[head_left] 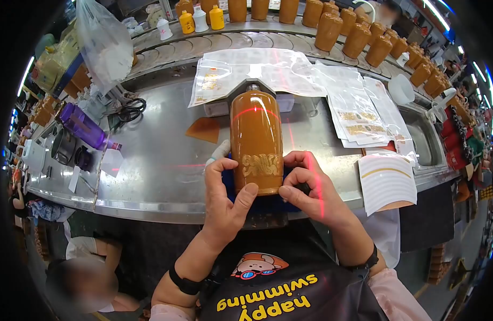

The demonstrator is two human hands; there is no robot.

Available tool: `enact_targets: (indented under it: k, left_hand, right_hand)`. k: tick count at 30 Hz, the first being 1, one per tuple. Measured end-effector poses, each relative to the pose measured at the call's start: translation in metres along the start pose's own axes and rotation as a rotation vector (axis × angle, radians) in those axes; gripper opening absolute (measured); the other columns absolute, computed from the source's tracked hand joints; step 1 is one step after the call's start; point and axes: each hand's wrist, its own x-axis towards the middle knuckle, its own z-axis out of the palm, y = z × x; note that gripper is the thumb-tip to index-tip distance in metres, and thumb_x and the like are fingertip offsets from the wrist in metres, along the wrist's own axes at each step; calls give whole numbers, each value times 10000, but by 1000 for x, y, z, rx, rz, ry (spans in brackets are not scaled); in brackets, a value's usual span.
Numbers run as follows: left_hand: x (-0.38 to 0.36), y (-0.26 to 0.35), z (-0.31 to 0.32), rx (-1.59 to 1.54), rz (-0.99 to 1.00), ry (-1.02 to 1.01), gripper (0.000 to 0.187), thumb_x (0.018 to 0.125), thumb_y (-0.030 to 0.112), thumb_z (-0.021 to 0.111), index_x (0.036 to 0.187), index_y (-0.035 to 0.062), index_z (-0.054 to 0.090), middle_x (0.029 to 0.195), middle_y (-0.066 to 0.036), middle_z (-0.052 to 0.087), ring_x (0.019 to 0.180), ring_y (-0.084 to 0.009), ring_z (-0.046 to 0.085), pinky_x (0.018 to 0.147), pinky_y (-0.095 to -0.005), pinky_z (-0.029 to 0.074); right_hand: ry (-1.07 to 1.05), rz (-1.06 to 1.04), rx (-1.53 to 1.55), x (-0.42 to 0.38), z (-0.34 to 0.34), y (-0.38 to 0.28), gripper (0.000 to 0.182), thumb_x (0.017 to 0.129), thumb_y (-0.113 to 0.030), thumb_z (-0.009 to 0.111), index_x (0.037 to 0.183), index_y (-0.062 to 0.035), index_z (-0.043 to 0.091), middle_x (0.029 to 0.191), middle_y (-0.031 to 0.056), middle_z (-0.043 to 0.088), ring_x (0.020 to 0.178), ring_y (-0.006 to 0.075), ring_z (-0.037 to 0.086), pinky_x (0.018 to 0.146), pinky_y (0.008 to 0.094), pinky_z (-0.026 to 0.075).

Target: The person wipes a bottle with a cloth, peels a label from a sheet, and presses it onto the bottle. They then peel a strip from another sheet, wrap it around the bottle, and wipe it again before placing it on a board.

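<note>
A glossy brown bottle [255, 128] lies on its side at the middle of the metal table, its neck in a dark notched holder [237, 92] and its base toward me. Gold lettering runs across it near the base, and a red laser line crosses its upper part. My left hand [225, 193] has its fingers and thumb on the bottle's left side and lower edge. My right hand [309, 187] pinches at the lower right edge of the bottle with bent fingers. Something blue shows under the bottle.
Printed sheets [359, 107] lie behind and right of the bottle. A stack of white curved strips [387, 179] sits at the right edge, near a sink [420, 136]. Brown bottles [328, 32] line the conveyor [289, 28]. A purple bottle [81, 125] and black scissors [132, 109] are left. Another person [86, 273] is lower left.
</note>
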Motion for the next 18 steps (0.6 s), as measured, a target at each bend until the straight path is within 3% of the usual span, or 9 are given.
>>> enact_targets:
  k: [2,5,8,11,18]
  left_hand:
    - [0,1,0,-3,-19,1,445,910,231,652,1203,8,402,1166,-131,427,1133,-222,430,1005,-347,335]
    - [-2,0,-4,71,-40,-67,426,950,249,592,1243,44,360,1340,-147,393,1242,-198,401,1062,-336,328]
    - [-1,2,-3,66,-23,-58,425,952,252,588,1243,43,359,1362,-156,385,1265,-203,390,1071,-339,319]
    - [0,0,1,3,0,0,443,920,238,642,1208,11,393,1166,-131,424,1132,-221,433,1005,-351,340]
    - [1,5,2,37,-2,-4,540,883,286,690,1224,17,368,1170,-131,419,1130,-223,437,992,-360,358]
  right_hand:
    - [1,-10,-15,0,0,0,207,866,-205,714,816,-33,610,1210,125,438,1167,258,440,1015,376,351]
    - [3,-33,-19,0,0,2,210,865,-209,714,815,-34,609,1212,126,439,1164,255,443,1014,374,351]
    - [2,-42,2,-1,-1,2,212,867,-215,711,814,-37,608,1219,128,440,1163,251,446,1011,370,352]
    - [-1,-30,11,-1,-3,0,215,871,-220,706,811,-39,606,1225,129,443,1166,249,449,1008,370,354]
    - [7,-38,4,0,-2,1,228,876,-227,699,802,-40,592,1223,132,451,1170,251,450,1002,369,360]
